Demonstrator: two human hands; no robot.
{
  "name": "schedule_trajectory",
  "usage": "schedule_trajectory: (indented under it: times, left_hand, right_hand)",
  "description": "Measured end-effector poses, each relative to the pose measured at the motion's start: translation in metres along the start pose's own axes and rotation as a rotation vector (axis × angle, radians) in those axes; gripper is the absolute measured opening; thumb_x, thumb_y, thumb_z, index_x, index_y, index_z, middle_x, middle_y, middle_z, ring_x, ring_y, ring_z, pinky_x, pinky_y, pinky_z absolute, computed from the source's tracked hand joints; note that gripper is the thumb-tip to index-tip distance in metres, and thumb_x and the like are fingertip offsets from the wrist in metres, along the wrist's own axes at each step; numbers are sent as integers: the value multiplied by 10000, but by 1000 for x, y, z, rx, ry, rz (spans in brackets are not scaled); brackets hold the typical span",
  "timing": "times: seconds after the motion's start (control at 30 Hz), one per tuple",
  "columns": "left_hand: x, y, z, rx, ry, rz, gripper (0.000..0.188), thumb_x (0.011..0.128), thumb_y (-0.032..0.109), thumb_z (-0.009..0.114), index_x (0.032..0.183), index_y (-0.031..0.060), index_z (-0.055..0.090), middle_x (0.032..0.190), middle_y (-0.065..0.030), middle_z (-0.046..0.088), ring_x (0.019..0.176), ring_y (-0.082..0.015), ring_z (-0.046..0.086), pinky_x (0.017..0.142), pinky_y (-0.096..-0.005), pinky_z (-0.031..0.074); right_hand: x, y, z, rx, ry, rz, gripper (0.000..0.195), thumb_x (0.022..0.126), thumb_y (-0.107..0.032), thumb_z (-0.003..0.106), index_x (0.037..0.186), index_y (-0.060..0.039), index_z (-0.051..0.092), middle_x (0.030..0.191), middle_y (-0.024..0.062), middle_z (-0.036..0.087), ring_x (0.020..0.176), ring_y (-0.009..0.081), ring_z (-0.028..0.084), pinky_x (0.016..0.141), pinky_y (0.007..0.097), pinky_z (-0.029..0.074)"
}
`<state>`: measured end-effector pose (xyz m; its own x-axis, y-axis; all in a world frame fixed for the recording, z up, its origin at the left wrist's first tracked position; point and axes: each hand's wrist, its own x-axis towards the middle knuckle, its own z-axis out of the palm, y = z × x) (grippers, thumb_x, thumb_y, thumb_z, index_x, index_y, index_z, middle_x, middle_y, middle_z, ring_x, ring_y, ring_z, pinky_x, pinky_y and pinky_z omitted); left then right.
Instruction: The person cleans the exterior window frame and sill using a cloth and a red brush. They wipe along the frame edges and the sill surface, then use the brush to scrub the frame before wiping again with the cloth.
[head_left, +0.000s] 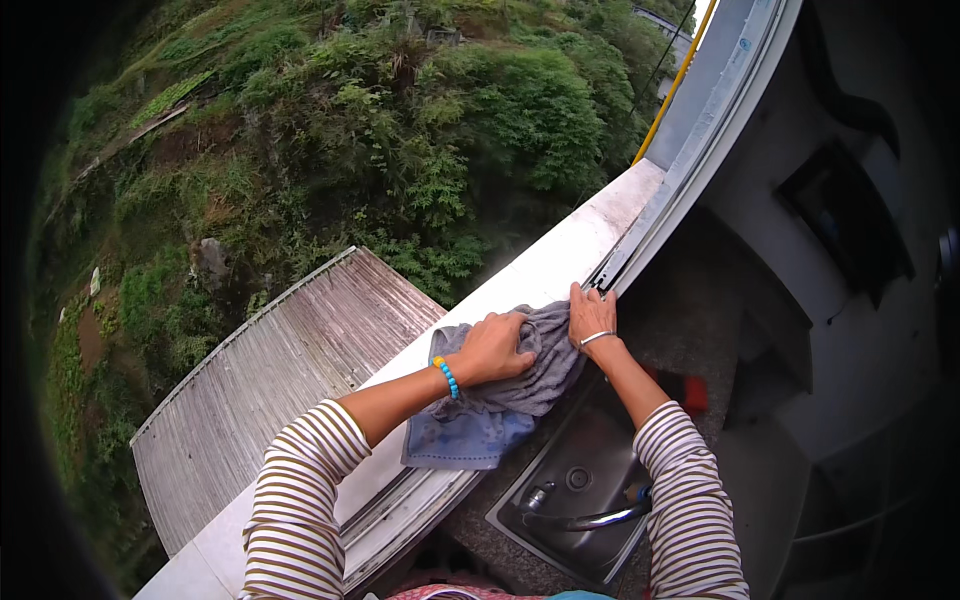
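A bunched grey cloth (551, 375) lies across the white window ledge (517, 277) and the sliding window track. On top of it rests my left hand (495, 349), fingers curled into the fabric. My right hand (592, 319) is at the cloth's right end, by the window frame, with its fingertips at the track; whether it grips the cloth cannot be told. Under the grey cloth, a blue patterned towel (469, 441) hangs over the ledge and the track.
Below the sill is a steel sink (600, 450) with a chrome faucet (592, 519). A red object (694, 394) lies on the dark counter. Outside are a corrugated roof (285, 375) and a steep green slope. The window frame (705, 135) curves up at right.
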<state>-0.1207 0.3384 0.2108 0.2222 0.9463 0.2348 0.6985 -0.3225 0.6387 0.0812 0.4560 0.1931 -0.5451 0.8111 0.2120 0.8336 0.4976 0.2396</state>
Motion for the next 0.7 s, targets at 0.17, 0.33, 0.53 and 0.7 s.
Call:
schedule_trajectory:
  times: [0.17, 0.33, 0.53, 0.7]
  left_hand:
    - [-14, -5, -4, -36, -47, -22, 492, 724, 284, 685, 1087, -35, 591, 979, -230, 643, 977, -384, 572, 842, -465, 470]
    - [-35, -4, -16, 20, 15, 3, 604, 729, 316, 713, 1173, -65, 564, 1018, -236, 634, 1047, -389, 508, 924, -446, 427]
    - [-28, 8, -19, 293, 16, -111, 569, 726, 416, 724, 912, -105, 591, 914, -253, 598, 947, -383, 540, 838, -442, 453]
    - [-20, 3, -20, 98, -77, -165, 475, 734, 362, 687, 886, -67, 552, 839, -266, 626, 849, -400, 614, 753, -455, 472]
  right_hand:
    - [-3, -6, 2, 129, 7, 66, 238, 749, -44, 585, 972, 3, 514, 881, 200, 629, 923, 343, 577, 864, 432, 414]
    - [-33, -30, -13, 320, 124, -111, 291, 684, -46, 587, 952, 12, 490, 777, 239, 595, 787, 407, 587, 714, 496, 469]
    - [-12, 1, -11, 103, 47, -28, 511, 734, -131, 607, 1171, 90, 458, 881, 173, 644, 913, 304, 579, 813, 413, 414]
    - [-25, -11, -10, 280, 54, -175, 446, 724, -76, 612, 1143, 27, 499, 828, 196, 608, 834, 364, 585, 778, 434, 451]
